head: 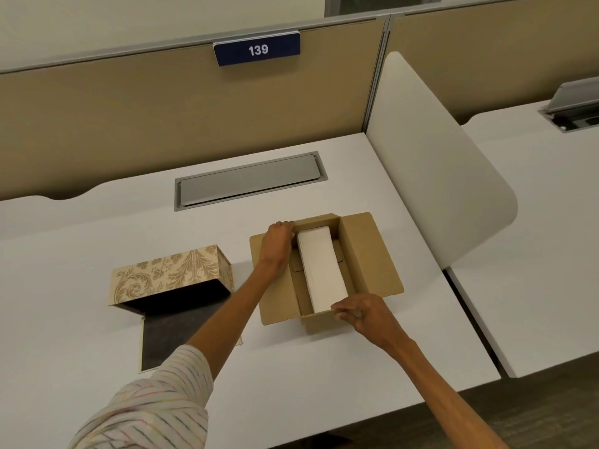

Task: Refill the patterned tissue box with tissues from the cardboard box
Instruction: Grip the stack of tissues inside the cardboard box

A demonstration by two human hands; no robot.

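An open cardboard box point(372, 254) sits on the white desk point(81, 254) right of centre, flaps spread. Inside it lies a white stack of tissues point(321, 270), lengthwise. My left hand point(277, 244) reaches into the box at the stack's far end, fingers curled over it. At the near end my right hand point(366, 311) touches the stack with its fingertips. The patterned tissue box point(171, 270), beige with leaf scrolls, lies on its side to the left, its dark flap folded open towards me, dark inside.
A grey cable hatch point(249, 181) is set into the desk behind the boxes. A tan partition with a blue sign "139" point(257, 49) closes the back. A white divider panel point(434, 176) stands on the right, with a neighbouring desk beyond it.
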